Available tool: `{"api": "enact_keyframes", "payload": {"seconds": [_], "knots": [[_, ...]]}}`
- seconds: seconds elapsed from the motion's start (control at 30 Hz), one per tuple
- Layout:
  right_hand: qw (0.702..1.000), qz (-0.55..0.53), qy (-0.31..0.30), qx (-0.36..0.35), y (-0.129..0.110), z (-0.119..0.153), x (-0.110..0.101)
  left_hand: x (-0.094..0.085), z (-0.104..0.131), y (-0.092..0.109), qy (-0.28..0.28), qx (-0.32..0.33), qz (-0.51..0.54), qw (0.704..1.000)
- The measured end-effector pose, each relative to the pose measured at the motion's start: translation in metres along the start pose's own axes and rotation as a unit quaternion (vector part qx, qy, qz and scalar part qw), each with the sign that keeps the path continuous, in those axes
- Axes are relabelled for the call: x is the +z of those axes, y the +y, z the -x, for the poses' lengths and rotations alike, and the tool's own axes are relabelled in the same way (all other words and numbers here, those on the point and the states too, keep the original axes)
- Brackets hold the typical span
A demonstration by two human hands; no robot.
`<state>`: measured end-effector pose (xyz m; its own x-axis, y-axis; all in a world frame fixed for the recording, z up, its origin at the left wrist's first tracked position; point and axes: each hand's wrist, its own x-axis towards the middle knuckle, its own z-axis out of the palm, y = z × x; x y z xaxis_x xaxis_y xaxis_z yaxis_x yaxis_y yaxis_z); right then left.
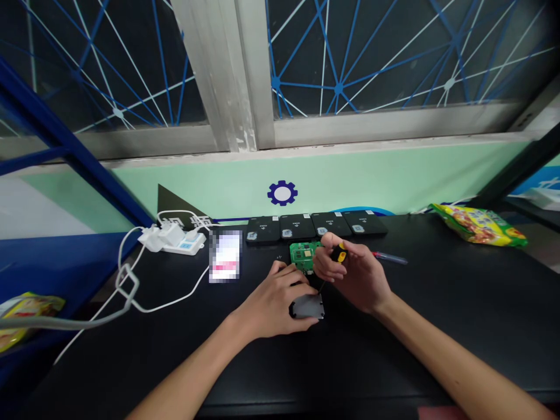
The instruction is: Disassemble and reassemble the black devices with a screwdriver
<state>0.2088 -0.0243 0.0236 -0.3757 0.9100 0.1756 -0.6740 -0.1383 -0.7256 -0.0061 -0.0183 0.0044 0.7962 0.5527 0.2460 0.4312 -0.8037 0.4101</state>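
In the head view my left hand (275,300) grips a small grey metal plate (307,307) with black corners, its thumb and fingers at opposite edges. My right hand (361,277) is closed around a screwdriver (340,253) with a yellow and black handle. The thin shaft points down to the upper right corner of the plate; whether the tip sits in a screw is too small to tell. Just behind both hands lies a green circuit board (301,254), partly covered by my fingers.
Several flat black boxes (296,227) stand in a row along the wall. To the left are a lit phone (225,255), a white power strip (186,244) and loose white cables (175,303). A pen (391,258) and a snack bag (479,225) lie to the right on the black table (437,309).
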Motion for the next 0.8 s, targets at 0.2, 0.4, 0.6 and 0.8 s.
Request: {"api": "enact_keyframes", "payload": {"seconds": [0.2,0.4,0.6,0.8], "knots": [[0.998,0.052,0.000,-0.036,0.0015,-0.0006,0.0007,-0.0001,-0.0007,0.0009,0.006,-0.001,-0.001,1.000],[0.996,0.072,0.015,-0.042,0.0006,-0.0016,0.0003,0.0009,-0.0007,0.0001,0.015,-0.008,0.004,1.000],[0.999,0.037,0.005,-0.029,0.0034,-0.0011,0.0032,0.0009,-0.0004,0.0005,0.017,-0.011,0.004,1.000],[1.000,0.027,0.010,-0.012,-0.0004,0.0018,0.0043,0.0020,0.0001,-0.0011,0.027,-0.025,0.017,0.999]]}}
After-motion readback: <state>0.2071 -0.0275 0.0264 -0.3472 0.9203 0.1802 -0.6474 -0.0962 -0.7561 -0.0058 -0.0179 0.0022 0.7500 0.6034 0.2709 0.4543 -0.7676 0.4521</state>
